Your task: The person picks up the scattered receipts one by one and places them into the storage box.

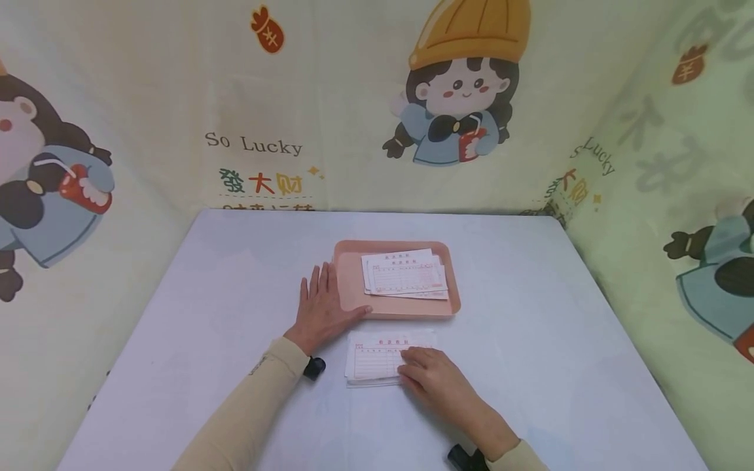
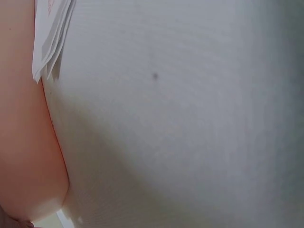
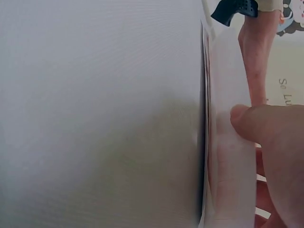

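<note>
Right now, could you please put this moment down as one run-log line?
left hand: touches pink tray | right hand: touches paper stack on tray's near side | overlapping printed slips: in tray

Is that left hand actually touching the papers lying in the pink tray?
Apart: the head view shows the pink tray bare between the left hand and the printed slips.

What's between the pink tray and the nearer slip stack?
Head view: only a narrow bare strip of white tabletop separates pink tray and nearer slip stack.
</note>
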The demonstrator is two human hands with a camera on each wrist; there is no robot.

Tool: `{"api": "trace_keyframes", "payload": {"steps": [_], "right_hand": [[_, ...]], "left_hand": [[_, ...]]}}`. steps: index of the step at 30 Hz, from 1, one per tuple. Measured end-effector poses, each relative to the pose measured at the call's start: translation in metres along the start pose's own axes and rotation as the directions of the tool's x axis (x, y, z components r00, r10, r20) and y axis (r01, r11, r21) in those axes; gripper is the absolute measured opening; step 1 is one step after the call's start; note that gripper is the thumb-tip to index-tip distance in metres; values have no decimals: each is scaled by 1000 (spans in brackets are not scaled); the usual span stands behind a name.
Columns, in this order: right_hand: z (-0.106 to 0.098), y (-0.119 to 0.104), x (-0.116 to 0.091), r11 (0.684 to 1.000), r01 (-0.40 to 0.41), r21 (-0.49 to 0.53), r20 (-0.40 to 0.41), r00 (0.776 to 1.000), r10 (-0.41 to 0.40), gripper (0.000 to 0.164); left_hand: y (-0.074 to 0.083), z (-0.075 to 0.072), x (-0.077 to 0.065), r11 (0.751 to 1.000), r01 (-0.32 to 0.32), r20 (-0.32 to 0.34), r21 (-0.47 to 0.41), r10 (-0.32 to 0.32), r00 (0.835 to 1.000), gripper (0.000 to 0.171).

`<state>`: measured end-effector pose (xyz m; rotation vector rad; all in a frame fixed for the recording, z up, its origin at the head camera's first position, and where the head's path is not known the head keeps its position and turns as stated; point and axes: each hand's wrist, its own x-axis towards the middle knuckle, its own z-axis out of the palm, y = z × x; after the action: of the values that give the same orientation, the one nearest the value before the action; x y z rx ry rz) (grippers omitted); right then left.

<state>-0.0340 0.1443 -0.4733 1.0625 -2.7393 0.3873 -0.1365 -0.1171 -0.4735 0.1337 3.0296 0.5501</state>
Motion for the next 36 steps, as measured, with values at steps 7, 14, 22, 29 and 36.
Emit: {"api": "trace_keyframes", "payload": {"steps": [7, 14, 22, 29, 36], "right_hand": [[0, 2, -1, 999, 38, -13, -59, 997, -39, 21], [1, 5, -2, 999, 48, -20, -125, 991, -51, 22], [-1, 4, -2, 999, 35, -26, -141, 989, -38, 25], [-3, 6, -3, 999, 34, -32, -181, 983, -39, 30], [-4, 7, -2, 999, 47, -25, -233, 971, -52, 32]], "left_hand": [[-1, 0, 0, 1000, -8, 0, -5, 8, 1000, 124], [-2, 0, -1, 1000, -8, 3, -8, 8, 1000, 124], [-1, -1, -1, 1000, -5, 2, -9, 5, 1000, 123], [0, -2, -1, 1000, 5, 18, -6, -5, 1000, 123], [-1, 0, 1, 1000, 7, 14, -12, -7, 1000, 123]]}}
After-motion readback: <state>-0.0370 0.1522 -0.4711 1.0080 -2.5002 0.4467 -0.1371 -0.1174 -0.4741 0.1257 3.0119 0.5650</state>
